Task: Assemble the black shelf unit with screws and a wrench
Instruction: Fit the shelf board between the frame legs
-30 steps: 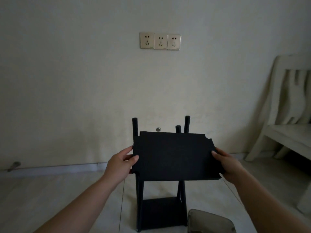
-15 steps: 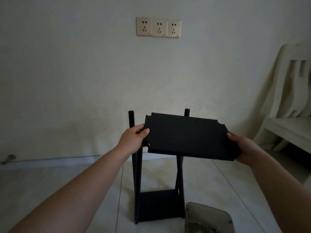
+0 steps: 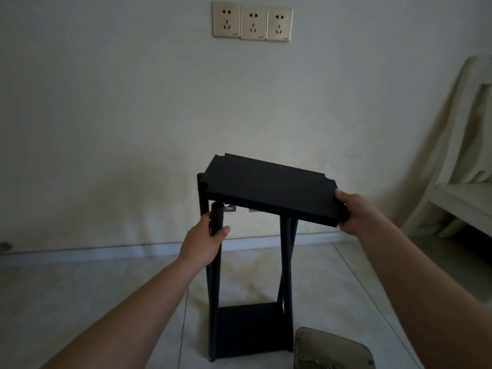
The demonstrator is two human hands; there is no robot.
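- The black shelf board (image 3: 269, 186) sits tilted over the tops of the upright poles, its left notched corner against the far left pole (image 3: 200, 187).
- The right hand (image 3: 354, 214) grips the board's right end, thumb on top.
- The left hand (image 3: 203, 242) is curled round the near left pole (image 3: 216, 262), just under the board.
- The frame's bottom shelf (image 3: 249, 328) stands on the tiled floor (image 3: 106, 283).
- A grey-green pouch (image 3: 332, 351) lies just beside its right foot.
- A pale chair (image 3: 458, 166) stands to the right, and three wall sockets (image 3: 252, 21) sit above.

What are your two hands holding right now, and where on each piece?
The right hand grips the black shelf board at its right end; the left hand grips a black upright pole near its top.
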